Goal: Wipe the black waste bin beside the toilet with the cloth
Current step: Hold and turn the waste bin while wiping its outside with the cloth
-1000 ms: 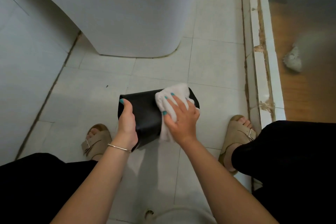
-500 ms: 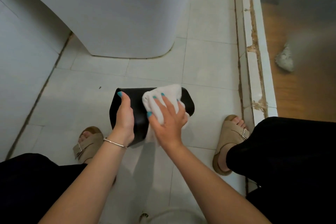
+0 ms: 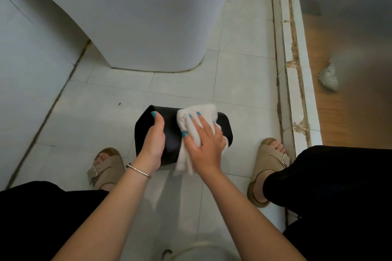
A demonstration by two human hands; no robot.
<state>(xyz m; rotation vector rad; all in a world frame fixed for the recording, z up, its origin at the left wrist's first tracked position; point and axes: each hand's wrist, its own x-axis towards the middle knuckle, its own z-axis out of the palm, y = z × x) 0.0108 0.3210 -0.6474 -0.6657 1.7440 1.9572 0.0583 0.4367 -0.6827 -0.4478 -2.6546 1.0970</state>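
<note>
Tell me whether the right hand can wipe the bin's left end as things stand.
Probably not yet. The left hand grips that end of the bin, covering it. The right hand presses the cloth further right; the left would have to shift first.

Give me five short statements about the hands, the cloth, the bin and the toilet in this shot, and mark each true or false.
1. The left hand grips the black waste bin. True.
2. The cloth is blue. False: it is white.
3. The right hand presses the cloth against the bin. True.
4. The bin stands upright with its opening facing up. False: it is tipped, held off vertical between the hands.
5. The toilet is black. False: it is white, and stands on the tiled floor beyond the bin.
</note>
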